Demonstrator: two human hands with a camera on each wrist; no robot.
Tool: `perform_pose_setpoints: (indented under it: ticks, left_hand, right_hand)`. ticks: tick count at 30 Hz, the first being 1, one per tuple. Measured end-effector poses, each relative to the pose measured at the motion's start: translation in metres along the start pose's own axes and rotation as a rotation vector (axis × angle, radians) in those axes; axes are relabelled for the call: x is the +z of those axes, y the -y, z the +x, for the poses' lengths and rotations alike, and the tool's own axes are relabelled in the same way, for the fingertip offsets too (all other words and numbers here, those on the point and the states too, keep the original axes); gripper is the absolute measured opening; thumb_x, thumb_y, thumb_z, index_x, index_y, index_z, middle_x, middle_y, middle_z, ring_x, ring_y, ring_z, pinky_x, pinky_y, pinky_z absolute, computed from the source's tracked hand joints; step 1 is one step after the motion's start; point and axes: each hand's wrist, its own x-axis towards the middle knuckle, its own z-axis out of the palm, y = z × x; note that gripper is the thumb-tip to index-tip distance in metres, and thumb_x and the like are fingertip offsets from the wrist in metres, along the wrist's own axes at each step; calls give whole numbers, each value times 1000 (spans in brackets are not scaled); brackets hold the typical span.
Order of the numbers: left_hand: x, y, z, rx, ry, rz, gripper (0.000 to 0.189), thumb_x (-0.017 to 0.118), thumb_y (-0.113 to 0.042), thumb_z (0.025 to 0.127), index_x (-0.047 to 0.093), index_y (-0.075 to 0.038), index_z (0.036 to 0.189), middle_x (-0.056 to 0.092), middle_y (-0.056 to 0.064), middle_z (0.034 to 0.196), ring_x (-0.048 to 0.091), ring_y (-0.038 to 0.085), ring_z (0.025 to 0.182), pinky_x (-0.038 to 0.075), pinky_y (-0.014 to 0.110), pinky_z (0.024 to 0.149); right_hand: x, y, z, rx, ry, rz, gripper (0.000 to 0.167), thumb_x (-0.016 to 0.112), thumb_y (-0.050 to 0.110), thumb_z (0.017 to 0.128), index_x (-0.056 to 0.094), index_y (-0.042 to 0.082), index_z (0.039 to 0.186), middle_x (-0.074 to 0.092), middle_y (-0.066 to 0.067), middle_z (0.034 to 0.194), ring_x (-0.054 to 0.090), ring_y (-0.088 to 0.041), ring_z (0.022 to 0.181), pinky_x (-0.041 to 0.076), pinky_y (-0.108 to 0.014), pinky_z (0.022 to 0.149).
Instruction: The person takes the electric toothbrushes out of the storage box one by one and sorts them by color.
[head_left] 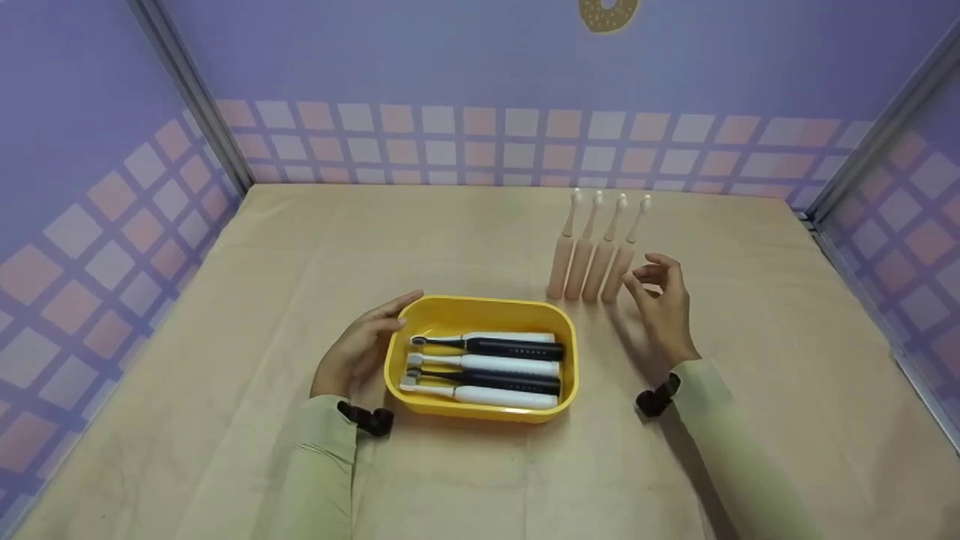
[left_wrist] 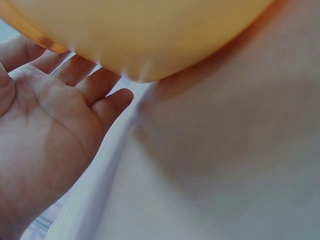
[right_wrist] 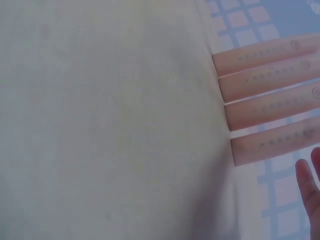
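A yellow plastic bin [head_left: 450, 318] stands on the table in the head view. My left hand [head_left: 355, 354] is at its left side, with fairly straight fingers along the rim; the left wrist view shows the palm [left_wrist: 55, 115] facing the bin's outer wall. Inside lie three white electric toothbrushes [head_left: 510, 395] and two black electric toothbrushes [head_left: 517, 349], heads to the left. Several pink electric toothbrushes stand upright in a row behind the bin's right side. Beside the rightmost pink toothbrush [head_left: 619, 271] is my right hand [head_left: 664, 311], fingers loosely bent and holding nothing.
A pale cloth [head_left: 360, 240] covers the table. A purple wall [head_left: 420, 60] with a band of pink and white tiles rises behind it, and similar panels flank both sides. Metal posts [head_left: 199, 90] mark the corners.
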Motion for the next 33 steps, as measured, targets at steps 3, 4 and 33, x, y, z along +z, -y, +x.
perform_pose_setpoints:
  ticks: [3, 4, 33]
  left_hand:
    - [0, 0, 0, 5, 14, 6, 54, 41, -8, 100, 30, -16, 152, 33, 9, 154, 44, 22, 134, 45, 27, 103]
    - [-1, 0, 0, 7, 19, 8, 54, 41, -8, 100, 30, -16, 153, 32, 9, 154, 44, 23, 134, 45, 27, 103]
    - [0, 0, 0, 15, 30, 5, 53, 40, -7, 101, 30, -16, 152, 31, 7, 155, 41, 25, 137, 44, 26, 104]
  right_hand:
    - [0, 6, -1, -40, 12, 27, 47, 65, 17, 90, 47, 1, 130, 58, -8, 106, 57, -4, 95, 48, -13, 79]
    - [1, 9, -2, -53, 18, 33, 46, 65, 16, 90, 47, 0, 129, 59, -10, 106, 57, -4, 94, 48, -12, 78]
    - [29, 89, -13, -168, 614, -18, 38, 67, 12, 89, 61, 1, 125, 66, -17, 111, 64, -24, 100, 55, -33, 89]
